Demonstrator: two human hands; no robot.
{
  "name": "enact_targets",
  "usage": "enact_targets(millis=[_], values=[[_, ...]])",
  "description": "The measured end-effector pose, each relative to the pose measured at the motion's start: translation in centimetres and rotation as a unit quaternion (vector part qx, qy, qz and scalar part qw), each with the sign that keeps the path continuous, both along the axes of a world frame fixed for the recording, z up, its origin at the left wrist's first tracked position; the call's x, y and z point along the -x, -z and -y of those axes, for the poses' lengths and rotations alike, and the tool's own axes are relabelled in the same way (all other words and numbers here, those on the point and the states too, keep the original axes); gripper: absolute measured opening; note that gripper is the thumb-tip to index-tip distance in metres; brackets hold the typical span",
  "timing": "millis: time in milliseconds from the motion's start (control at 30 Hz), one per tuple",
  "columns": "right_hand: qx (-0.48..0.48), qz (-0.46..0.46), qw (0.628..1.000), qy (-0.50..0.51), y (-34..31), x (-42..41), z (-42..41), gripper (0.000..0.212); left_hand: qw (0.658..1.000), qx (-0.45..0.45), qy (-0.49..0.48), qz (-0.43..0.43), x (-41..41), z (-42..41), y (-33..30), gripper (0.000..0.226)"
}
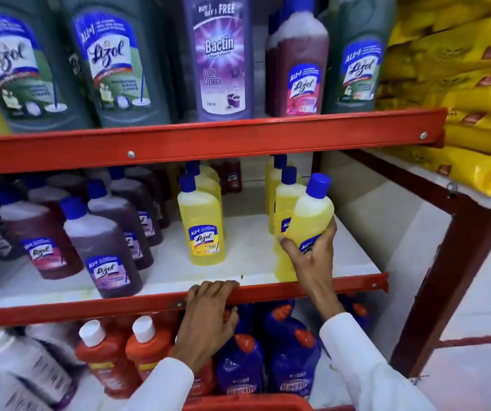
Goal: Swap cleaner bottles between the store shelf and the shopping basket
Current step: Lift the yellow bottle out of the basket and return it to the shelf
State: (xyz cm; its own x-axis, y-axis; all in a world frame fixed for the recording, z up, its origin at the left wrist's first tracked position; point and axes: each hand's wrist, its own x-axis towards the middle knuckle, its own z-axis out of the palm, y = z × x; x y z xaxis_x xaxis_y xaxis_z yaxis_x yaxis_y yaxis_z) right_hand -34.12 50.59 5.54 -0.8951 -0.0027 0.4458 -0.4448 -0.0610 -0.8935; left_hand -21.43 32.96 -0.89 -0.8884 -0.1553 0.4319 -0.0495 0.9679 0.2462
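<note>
Fingers of our right hand (312,256) wrap the lower body of a yellow bottle (312,215), which we hold tilted, blue cap leaning right, above the right end of the middle shelf (250,262). Our thumb presses its left side and the label shows between the fingers. Our left hand (208,315) is clenched over the red front lip of that shelf, fingers hooked on top and thumb below, holding no bottle. Just behind the held bottle, toward the back of the shelf, stand more yellow bottles (285,203) in a file, touching or nearly so; we cannot tell which. Left of the held bottle, across a bare white patch of the shelf, stands another yellow row (202,223), and further left the purple bottles (105,244). Under the shelf, below our left hand, sit blue bottles (291,360) and, to their left, orange bottles (105,354) with white caps. A red basket rim (247,403) shows at the bottom edge, well below the shelf, between our white sleeves; its contents are hidden.
</note>
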Motion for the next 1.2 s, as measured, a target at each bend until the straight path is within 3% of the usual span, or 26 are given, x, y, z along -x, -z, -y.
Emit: enact_targets(millis=[100, 167, 233, 333, 467, 533, 567, 633, 700, 767, 833, 900, 1000, 1200], values=[[0.135, 0.008, 0.980, -0.148, -1.9, -1.2, -0.9, 0.072, 1.000, -0.012, 0.004, -0.001, 0.0, 0.0, 0.1, 0.050], [0.257, 0.055, 0.903, -0.341, -3.0, -2.2, -1.4, 0.063, 1.000, -0.017, 0.005, 0.001, 0.0, 0.0, 0.1, 0.052], [0.305, 0.108, 0.804, -0.498, -4.2, -3.6, -1.6, 0.073, 1.000, -0.027, 0.005, 0.002, 0.0, 0.1, 0.3, 0.054], [0.348, 0.101, 0.744, -0.562, -6.3, -6.0, -1.9, 0.077, 0.999, -0.035, 0.012, 0.001, 0.0, 0.3, 0.5, 0.054], [0.408, -0.049, 0.634, -0.656, -9.0, -8.2, -2.6, 0.082, 0.999, -0.030, 0.023, 0.003, 0.2, 0.6, 0.7, 0.052], [0.402, -0.042, 0.615, -0.676, -9.5, -8.1, -2.9, 0.077, 0.999, -0.032, 0.026, 0.002, 0.1, 0.6, 0.6, 0.054], [0.387, -0.026, 0.623, -0.680, -8.7, -7.9, -2.9, 0.067, 0.999, -0.034, 0.027, -0.001, 0.1, 0.5, 0.6, 0.055], [0.342, 0.034, 0.746, -0.571, -7.1, -7.1, -3.3, 0.063, 0.999, -0.040, 0.027, -0.012, 0.0, 0.4, 0.6, 0.056], [0.292, 0.061, 0.872, -0.388, -6.1, -6.7, -3.4, 0.068, 0.998, -0.046, 0.029, -0.021, 0.0, 0.3, 0.5, 0.056], [0.184, 0.011, 0.973, -0.138, -6.2, -6.7, -3.0, 0.071, 0.998, -0.048, 0.034, -0.026, 0.0, 0.4, 0.6, 0.058], [0.075, -0.031, 0.996, 0.031, -5.8, -6.5, -2.4, 0.087, 0.998, -0.051, 0.034, -0.025, -0.1, 0.4, 0.7, 0.059], [0.059, -0.033, 0.992, 0.109, -5.0, -5.4, -2.0, 0.098, 0.997, -0.058, 0.034, -0.028, -0.2, 0.2, 0.5, 0.058], [0.082, -0.002, 0.988, 0.132, -4.1, -2.9, -1.6, 0.100, 0.998, -0.058, 0.027, -0.028, -0.2, -0.1, 0.3, 0.057], [-0.018, 0.018, 0.990, 0.135, -2.9, 0.4, -0.3, 0.104, 0.997, -0.069, 0.026, -0.032, -0.1, 0.0, 0.4, 0.058]])
